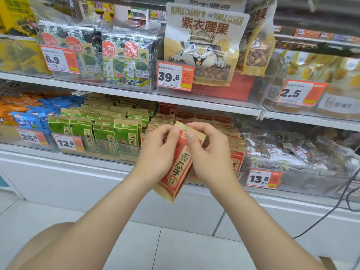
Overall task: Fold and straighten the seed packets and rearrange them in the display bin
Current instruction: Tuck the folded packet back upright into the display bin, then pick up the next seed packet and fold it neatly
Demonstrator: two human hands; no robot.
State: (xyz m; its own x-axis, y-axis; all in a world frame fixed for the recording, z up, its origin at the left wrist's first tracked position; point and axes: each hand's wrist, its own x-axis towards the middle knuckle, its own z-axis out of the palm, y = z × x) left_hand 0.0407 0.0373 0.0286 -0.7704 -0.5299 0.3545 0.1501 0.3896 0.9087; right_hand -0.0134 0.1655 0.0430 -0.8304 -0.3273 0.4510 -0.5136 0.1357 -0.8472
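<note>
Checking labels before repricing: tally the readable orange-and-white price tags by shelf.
Upper shelf: 3 (6.9 tag, 39.8 tag, 2.5 tag)
Lower shelf: 3 (26.8 tag, 12.8 tag, 13.8 tag)
Total: 6

A person's bare hands and forearms, from the head camera
The left hand (157, 152) and right hand (211, 154) carry short, rounded nails; the left forearm (109, 211) and right forearm (253, 217) are uncovered all along — a bare, rounded stretch of leg (42, 244) shows too.
</note>
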